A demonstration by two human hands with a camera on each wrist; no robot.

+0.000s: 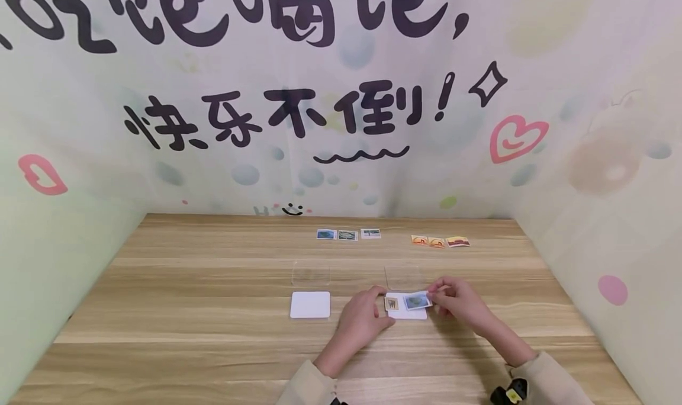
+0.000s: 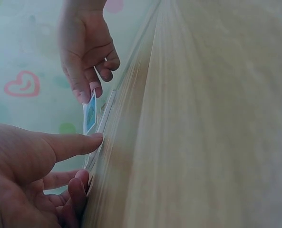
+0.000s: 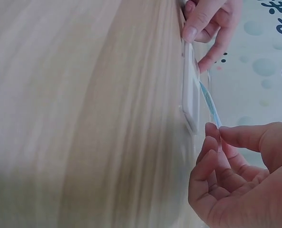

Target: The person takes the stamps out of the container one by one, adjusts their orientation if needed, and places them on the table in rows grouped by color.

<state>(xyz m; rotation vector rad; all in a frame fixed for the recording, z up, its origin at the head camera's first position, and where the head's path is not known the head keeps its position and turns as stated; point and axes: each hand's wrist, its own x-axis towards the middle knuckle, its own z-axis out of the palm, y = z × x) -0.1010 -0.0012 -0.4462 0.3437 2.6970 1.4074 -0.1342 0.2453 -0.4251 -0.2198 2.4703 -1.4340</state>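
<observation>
My right hand [image 1: 462, 303] pinches a blue postage stamp [image 1: 417, 301] by its right edge, between thumb and fingertips. The stamp tilts over a flat white rectangular box [image 1: 407, 314], its right edge raised. A small brown stamp [image 1: 391, 304] lies at the box's left end. Thumb and fingers of my left hand [image 1: 361, 319] hold that left end from front and back. From the left wrist view, the left thumb [image 2: 79, 145] touches the box's edge. In the right wrist view the blue stamp [image 3: 210, 104] stands edge-on, slanting up from the box to the right fingertips.
A second white box [image 1: 310, 305] lies to the left. Behind the boxes are two clear plastic lids [image 1: 311, 273] [image 1: 403, 277]. Farther back lie three bluish and grey stamps [image 1: 348, 235] and three orange and red stamps [image 1: 436, 243]. A printed wall cloth encloses the wooden table [image 1: 186, 334].
</observation>
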